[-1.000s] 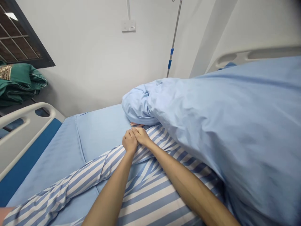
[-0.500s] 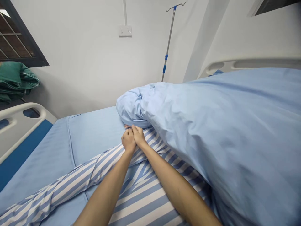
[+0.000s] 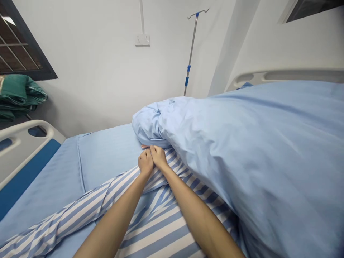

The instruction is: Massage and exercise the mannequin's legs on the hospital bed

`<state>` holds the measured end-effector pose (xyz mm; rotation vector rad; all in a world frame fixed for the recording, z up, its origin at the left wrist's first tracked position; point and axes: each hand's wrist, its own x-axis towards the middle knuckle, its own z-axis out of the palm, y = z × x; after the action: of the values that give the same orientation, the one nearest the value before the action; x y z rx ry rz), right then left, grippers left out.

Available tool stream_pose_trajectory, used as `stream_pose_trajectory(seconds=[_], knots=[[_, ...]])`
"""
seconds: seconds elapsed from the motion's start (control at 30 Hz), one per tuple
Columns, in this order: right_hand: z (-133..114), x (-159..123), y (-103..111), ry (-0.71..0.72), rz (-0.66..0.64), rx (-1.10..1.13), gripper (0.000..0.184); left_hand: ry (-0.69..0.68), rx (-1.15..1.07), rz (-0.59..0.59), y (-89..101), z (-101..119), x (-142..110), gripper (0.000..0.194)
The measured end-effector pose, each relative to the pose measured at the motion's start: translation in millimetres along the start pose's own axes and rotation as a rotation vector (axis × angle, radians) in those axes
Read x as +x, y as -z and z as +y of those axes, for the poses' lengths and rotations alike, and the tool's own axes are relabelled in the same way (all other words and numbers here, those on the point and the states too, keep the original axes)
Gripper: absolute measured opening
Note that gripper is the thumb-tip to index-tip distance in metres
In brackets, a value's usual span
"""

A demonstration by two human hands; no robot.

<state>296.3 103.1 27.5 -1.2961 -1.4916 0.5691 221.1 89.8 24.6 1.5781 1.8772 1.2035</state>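
Note:
My left hand (image 3: 146, 162) and my right hand (image 3: 158, 157) are side by side and touching, both with fingers curled closed. They rest at the upper end of blue-and-white striped clothing (image 3: 80, 208), right by the folded edge of a light blue quilt (image 3: 215, 143). A small pinkish bit of skin (image 3: 145, 146) shows just beyond my knuckles, under the quilt's edge; whose body part it is, I cannot tell. My fingertips are hidden, so what they grip does not show.
The blue-sheeted bed (image 3: 110, 143) has a pale end board (image 3: 24, 132) at left and another rail (image 3: 282, 74) behind the quilt. A drip stand (image 3: 192, 46) and a wall socket (image 3: 142, 40) are at the back. Folded green cloth (image 3: 20, 91) lies beneath the window.
The view has tilted slightly, so the wall and stand sit a little lower in the picture. Both hands stay closed together in the same place by the quilt's edge.

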Motion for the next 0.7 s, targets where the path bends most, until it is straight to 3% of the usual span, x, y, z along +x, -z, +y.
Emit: stream_pose_trajectory(seconds=[0.23, 0.4, 0.6, 0.7], knots=[[13, 8, -3, -0.051, 0.030, 0.192, 0.037, -0.076, -0.038, 0.112, -9.4, 25, 14, 0.037], [10, 11, 3, -0.170, 0.167, 0.209, 0.035, -0.039, 0.091, -0.014, -23.7, 21, 12, 0.035], [-3, 8, 19, 0.168, 0.193, -0.114, 0.033, -0.138, 0.229, -0.112, -24.3, 19, 10, 0.028], [9, 14, 20, 0.124, 0.139, -0.099, 0.036, -0.089, 0.199, -0.091, -23.6, 21, 9, 0.035]])
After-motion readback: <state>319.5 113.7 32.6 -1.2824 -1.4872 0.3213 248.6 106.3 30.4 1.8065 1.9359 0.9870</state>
